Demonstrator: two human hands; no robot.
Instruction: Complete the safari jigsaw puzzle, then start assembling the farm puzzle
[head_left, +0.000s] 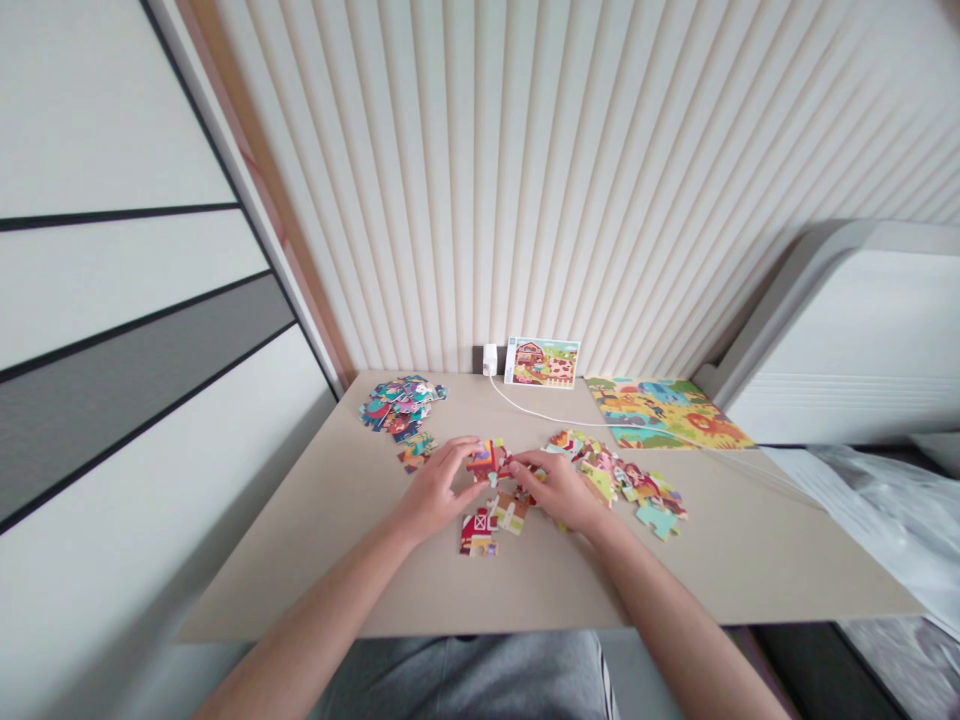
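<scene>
Fingers and thumb of my left hand grip the left edge of a red and orange puzzle piece at the middle of the table. Across from it, my right hand pinches a red puzzle piece against the first one's right side; its fingers partly cover it. Just below lie a red barn puzzle piece and a brown and green puzzle piece. A heap of loose farm puzzle pieces spreads beside and partly behind my right hand.
A teal and purple pile of puzzle pieces sits at the back left of the table. A farm picture card leans on the wall beside a white charger. Its cable crosses an assembled animal puzzle.
</scene>
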